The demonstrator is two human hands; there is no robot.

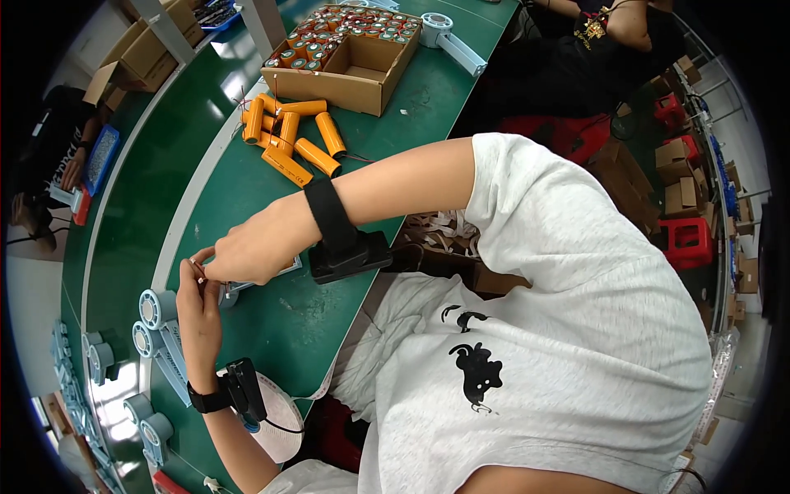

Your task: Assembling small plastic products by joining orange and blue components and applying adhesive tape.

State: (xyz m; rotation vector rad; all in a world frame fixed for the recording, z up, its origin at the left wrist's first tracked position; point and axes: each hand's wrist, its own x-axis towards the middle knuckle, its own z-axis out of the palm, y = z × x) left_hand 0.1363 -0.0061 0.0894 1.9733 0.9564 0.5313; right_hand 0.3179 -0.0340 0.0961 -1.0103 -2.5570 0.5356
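My right hand reaches across the green table from above, its fingers closed in a pinch. Against its fingertips are those of my left hand, also pinched. A tiny pale and reddish piece shows between them, too small to name. Below my right palm a light blue plastic part is partly visible, mostly hidden by the hands. Light blue handheld fan housings with round heads lie just beside my left hand. Several orange cylindrical batteries with thin wires lie in a loose pile beyond my right wrist.
A cardboard box of upright batteries stands at the far end, near another light blue fan housing. A white roll lies by my left forearm. More housings rest on the green belt. Co-workers sit across the line and at upper right.
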